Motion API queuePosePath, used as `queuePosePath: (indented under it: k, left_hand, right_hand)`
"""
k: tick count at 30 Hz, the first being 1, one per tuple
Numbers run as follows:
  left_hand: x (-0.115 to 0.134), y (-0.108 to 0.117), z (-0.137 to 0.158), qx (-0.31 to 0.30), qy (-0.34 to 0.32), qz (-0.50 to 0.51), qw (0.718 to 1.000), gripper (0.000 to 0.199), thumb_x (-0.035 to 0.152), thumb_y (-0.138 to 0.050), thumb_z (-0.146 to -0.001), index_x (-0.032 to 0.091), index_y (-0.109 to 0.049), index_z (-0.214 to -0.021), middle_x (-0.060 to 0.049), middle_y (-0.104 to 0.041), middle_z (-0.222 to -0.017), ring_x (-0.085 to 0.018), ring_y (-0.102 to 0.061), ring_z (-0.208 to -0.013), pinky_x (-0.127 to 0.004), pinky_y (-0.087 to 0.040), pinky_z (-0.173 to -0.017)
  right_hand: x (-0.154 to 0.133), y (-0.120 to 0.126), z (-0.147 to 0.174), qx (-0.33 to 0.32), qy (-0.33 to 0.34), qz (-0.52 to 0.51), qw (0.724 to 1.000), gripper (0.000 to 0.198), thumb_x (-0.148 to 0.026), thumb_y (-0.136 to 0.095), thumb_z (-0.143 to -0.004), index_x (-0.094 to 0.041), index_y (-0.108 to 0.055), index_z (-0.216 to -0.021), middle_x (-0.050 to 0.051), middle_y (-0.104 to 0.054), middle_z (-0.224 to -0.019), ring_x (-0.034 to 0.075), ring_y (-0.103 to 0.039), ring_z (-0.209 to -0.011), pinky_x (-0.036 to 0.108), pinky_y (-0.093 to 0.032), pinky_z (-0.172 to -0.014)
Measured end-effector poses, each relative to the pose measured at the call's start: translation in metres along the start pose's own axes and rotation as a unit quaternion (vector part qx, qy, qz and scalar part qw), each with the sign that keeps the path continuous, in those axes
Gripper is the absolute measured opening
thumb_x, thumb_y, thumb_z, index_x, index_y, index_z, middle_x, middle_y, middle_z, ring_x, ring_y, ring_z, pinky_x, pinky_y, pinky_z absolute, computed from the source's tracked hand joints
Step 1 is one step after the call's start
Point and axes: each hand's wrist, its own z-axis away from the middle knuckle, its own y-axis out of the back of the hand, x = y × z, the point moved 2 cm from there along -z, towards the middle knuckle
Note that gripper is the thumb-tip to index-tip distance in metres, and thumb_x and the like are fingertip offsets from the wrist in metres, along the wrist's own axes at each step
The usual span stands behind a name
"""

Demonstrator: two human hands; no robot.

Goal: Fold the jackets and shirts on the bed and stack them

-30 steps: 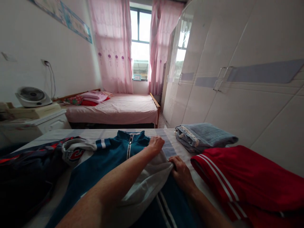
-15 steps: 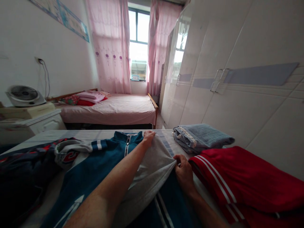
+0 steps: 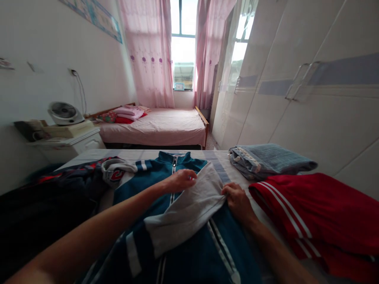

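Note:
A teal zip-up jacket [image 3: 195, 256] with white stripes lies front up on the bed in front of me. Its grey sleeve [image 3: 189, 217] is folded diagonally across the front, with a dark, white-striped cuff end at lower left. My right hand [image 3: 237, 200] pinches the sleeve's folded edge on the right side. Over the jacket's chest, near the zipper, is my left hand [image 3: 181, 180], fingers loosely curved with a gap from the thumb and no cloth visible in them. The other sleeve reaches out to the left.
Red clothing [image 3: 322, 213] with white stripes lies to the right, below folded blue denim [image 3: 269, 157]. Dark clothing [image 3: 59, 197] is heaped on the left. Beyond are a pink-covered bed [image 3: 166, 126], a fan [image 3: 65, 112] on a cabinet and a white wardrobe [image 3: 296, 130].
My left hand has left the jacket's shoulder by the collar and come nearer, over the chest. The grey sleeve now lies flatter across the front. The view has turned left and tilted down.

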Motion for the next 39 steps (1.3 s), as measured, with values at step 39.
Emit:
queuePosePath:
  k: [39]
  left_hand:
    - [-0.013, 0.008, 0.247, 0.186, 0.157, -0.019, 0.970, 0.032, 0.048, -0.048, -0.084, 0.021, -0.064, -0.086, -0.002, -0.058, -0.087, -0.017, -0.055, -0.073, -0.026, -0.043, -0.065]
  right_hand:
    - [0.011, -0.003, -0.001, 0.007, 0.035, 0.012, 0.999, 0.021, -0.011, -0.041, -0.067, -0.022, -0.059, -0.068, 0.004, -0.060, -0.089, 0.019, -0.054, -0.091, 0.034, -0.041, -0.086]
